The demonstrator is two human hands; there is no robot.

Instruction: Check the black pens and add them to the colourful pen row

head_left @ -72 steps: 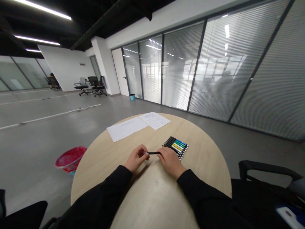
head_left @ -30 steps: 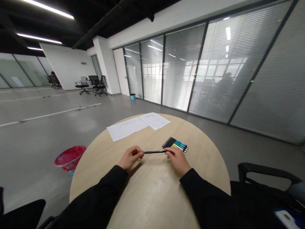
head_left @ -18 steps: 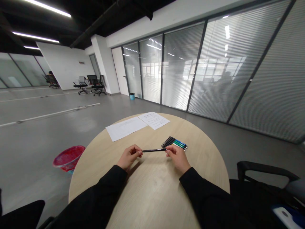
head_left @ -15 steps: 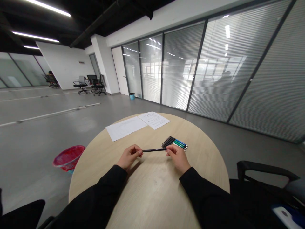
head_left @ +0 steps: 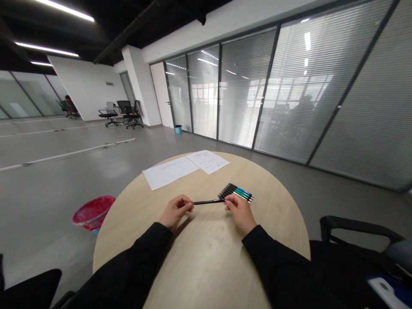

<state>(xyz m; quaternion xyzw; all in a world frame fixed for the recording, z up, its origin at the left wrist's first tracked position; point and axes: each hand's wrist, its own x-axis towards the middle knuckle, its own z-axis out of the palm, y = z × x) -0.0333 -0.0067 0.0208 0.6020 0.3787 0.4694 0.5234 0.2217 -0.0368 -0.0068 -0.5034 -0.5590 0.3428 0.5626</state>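
A slim black pen [head_left: 208, 201] is stretched level between my two hands, over the round wooden table [head_left: 206, 253]. My left hand [head_left: 176, 211] pinches its left end between thumb and fingers. At the other end, my right hand [head_left: 238, 210] is closed on the pen in the same way. Just behind my right hand lies a row of several pens [head_left: 236, 192], side by side, with black, blue and green barrels. My right fingers partly hide the near ones in that row.
Two printed sheets of paper, a left one [head_left: 170, 172] and a right one [head_left: 208, 162], lie at the table's far edge. A red-lined waste basket [head_left: 93, 212] stands left of the table. A black chair [head_left: 357, 231] is at the right, and glass partitions with blinds run behind.
Almost nothing differs. Both hands keep their hold on the black pen in the same place, and the pens and papers lie as before.
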